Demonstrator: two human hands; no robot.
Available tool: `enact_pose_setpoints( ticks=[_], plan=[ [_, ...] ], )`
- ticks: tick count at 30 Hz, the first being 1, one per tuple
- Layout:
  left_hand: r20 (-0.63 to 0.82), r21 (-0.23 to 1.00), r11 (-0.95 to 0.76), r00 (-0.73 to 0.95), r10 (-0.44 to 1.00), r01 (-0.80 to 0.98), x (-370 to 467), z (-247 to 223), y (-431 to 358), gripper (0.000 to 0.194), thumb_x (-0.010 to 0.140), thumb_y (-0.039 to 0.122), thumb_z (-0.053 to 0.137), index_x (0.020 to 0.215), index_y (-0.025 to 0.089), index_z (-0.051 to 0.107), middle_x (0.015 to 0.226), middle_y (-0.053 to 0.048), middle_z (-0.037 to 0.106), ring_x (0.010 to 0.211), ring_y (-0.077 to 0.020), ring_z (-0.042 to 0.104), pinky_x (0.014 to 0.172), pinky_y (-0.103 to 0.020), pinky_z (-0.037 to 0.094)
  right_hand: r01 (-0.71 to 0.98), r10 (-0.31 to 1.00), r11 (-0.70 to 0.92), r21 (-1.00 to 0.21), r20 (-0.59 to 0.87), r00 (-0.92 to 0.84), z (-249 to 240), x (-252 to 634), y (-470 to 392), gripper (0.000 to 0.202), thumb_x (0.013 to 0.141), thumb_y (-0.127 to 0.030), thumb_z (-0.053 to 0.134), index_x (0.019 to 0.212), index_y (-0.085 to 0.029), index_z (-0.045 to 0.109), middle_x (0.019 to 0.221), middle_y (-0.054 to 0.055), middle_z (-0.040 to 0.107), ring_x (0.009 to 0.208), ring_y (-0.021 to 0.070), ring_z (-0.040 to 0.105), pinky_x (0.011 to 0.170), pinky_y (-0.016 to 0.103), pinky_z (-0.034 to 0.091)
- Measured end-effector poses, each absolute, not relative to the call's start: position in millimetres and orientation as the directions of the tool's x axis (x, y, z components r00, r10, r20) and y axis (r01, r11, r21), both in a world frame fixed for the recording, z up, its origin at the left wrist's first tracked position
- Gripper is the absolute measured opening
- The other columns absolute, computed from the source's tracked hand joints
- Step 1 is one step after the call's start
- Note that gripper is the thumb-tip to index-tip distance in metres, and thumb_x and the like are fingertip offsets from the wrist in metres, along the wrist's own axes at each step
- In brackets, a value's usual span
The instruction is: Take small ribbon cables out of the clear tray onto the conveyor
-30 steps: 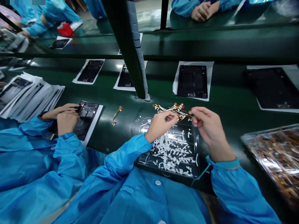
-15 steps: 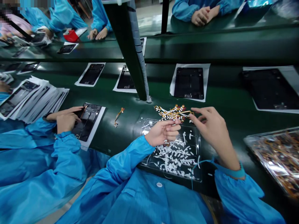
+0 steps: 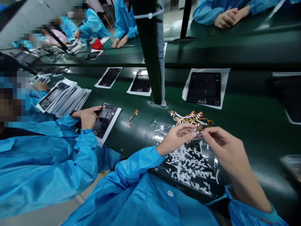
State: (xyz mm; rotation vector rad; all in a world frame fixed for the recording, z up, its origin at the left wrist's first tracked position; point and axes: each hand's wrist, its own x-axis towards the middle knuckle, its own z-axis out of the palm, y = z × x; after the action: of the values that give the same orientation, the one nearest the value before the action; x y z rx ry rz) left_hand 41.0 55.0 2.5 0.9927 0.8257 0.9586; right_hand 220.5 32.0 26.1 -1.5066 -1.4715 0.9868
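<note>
My left hand and my right hand meet over a clear plastic tray, their fingertips pinched together on a small flex cable. Fingers hide most of this cable. Just beyond the fingertips lies a loose pile of orange flex cables with white tabs. White paper scraps are strewn across the tray below my hands. One single orange flex cable rests on the green bench to the left.
Black tablet housings on white sheets line the green bench. A green post rises ahead. To the left, a co-worker's hands work on a housing near a stack of sheets. Another tray sits far right.
My right hand has come from the cable pile to my left hand, and their fingertips now meet. The view has swung left, so the scene sits farther right.
</note>
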Motion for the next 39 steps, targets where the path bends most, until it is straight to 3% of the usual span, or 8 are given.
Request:
enact_pose_setpoints(
  ticks=[3, 9, 16, 20, 26, 35, 39],
  plan=[
    [0.04, 0.992, -0.01, 0.237, 0.971, -0.125, 35.5, 7.4, 51.1, 0.021, 0.088, 0.034, 0.078, 0.099, 0.016, 0.077, 0.107, -0.009, 0.076, 0.099, -0.0194, 0.071, 0.093, -0.035, 0.057, 0.439, 1.0, -0.002, -0.898, 0.002, 0.008, 27.3, 217.5, 25.3, 0.031, 0.089, -0.056, 0.067, 0.094, -0.025, 0.073, 0.094, 0.007, 0.075, 0.087, 0.0255, 0.069, 0.078, 0.037, 0.053],
    [0.15, 0.987, -0.157, 0.211, 0.966, 0.018, 29.4, 11.7, 46.9, 0.013, 0.09, 0.028, 0.076, 0.096, 0.016, 0.079, 0.099, -0.008, 0.077, 0.094, -0.0179, 0.071, 0.086, -0.03, 0.059, 0.389, 0.998, -0.051, -0.92, -0.037, 0.043, 21.6, 214.0, 17.1, 0.036, 0.077, -0.059, 0.077, 0.097, -0.028, 0.077, 0.095, 0.007, 0.078, 0.082, 0.029, 0.072, 0.075, 0.041, 0.058],
    [0.249, 0.953, -0.27, 0.152, 0.957, 0.139, 31.0, 13.5, 36.7, 0.014, 0.095, 0.029, 0.071, 0.097, 0.017, 0.077, 0.096, -0.007, 0.077, 0.089, -0.0163, 0.07, 0.082, -0.031, 0.059, 0.434, 0.993, 0.096, -0.896, 0.117, 0.023, 23.2, 202.5, 9.6, 0.022, 0.091, -0.048, 0.068, 0.095, -0.027, 0.075, 0.1, 0.006, 0.076, 0.089, 0.0241, 0.071, 0.078, 0.036, 0.057],
    [0.388, 0.875, -0.381, 0.039, 0.921, 0.299, 30.2, 12.9, 30.3, 0.015, 0.096, 0.03, 0.069, 0.101, 0.019, 0.077, 0.096, -0.006, 0.077, 0.082, -0.0149, 0.071, 0.077, -0.03, 0.061, 0.388, 0.995, -0.003, -0.922, 0.034, 0.089, 17.2, 199.6, 7.9, 0.026, 0.092, -0.049, 0.068, 0.1, -0.026, 0.076, 0.096, 0.005, 0.077, 0.084, 0.0224, 0.071, 0.079, 0.036, 0.057],
    [0.557, 0.718, -0.561, 0.143, 0.818, 0.413, 30.5, 7.1, 25.6, 0.015, 0.098, 0.026, 0.065, 0.107, 0.019, 0.075, 0.1, -0.007, 0.079, 0.091, -0.0168, 0.073, 0.084, -0.033, 0.062, 0.414, 0.989, 0.083, -0.907, 0.124, 0.074, 24.2, 195.4, 2.0, 0.019, 0.095, -0.042, 0.066, 0.101, -0.026, 0.074, 0.098, 0.005, 0.076, 0.086, 0.0221, 0.071, 0.078, 0.036, 0.055],
    [0.487, 0.645, -0.52, 0.222, 0.844, 0.56, 25.6, 9.3, 31.8, 0.012, 0.093, 0.016, 0.058, 0.093, 0.016, 0.071, 0.089, -0.006, 0.074, 0.082, -0.017, 0.07, 0.078, -0.031, 0.058, 0.59, 0.978, 0.185, -0.786, 0.207, -0.031, 29.6, 192.0, 1.5, 0.014, 0.099, -0.035, 0.059, 0.1, -0.025, 0.07, 0.098, 0.005, 0.076, 0.087, 0.0228, 0.07, 0.079, 0.036, 0.051],
    [0.224, 0.783, -0.366, 0.321, 0.92, 0.503, 11.6, 5.0, 30.6, 0.017, 0.087, 0.011, 0.059, 0.096, 0.016, 0.071, 0.09, -0.004, 0.071, 0.081, -0.0146, 0.067, 0.074, -0.027, 0.056, 0.543, 0.996, 0.084, -0.835, 0.076, -0.037, 25.1, 210.7, 1.7, 0.016, 0.096, -0.039, 0.062, 0.097, -0.025, 0.071, 0.092, 0.003, 0.075, 0.082, 0.0215, 0.068, 0.074, 0.033, 0.051]
  ],
)
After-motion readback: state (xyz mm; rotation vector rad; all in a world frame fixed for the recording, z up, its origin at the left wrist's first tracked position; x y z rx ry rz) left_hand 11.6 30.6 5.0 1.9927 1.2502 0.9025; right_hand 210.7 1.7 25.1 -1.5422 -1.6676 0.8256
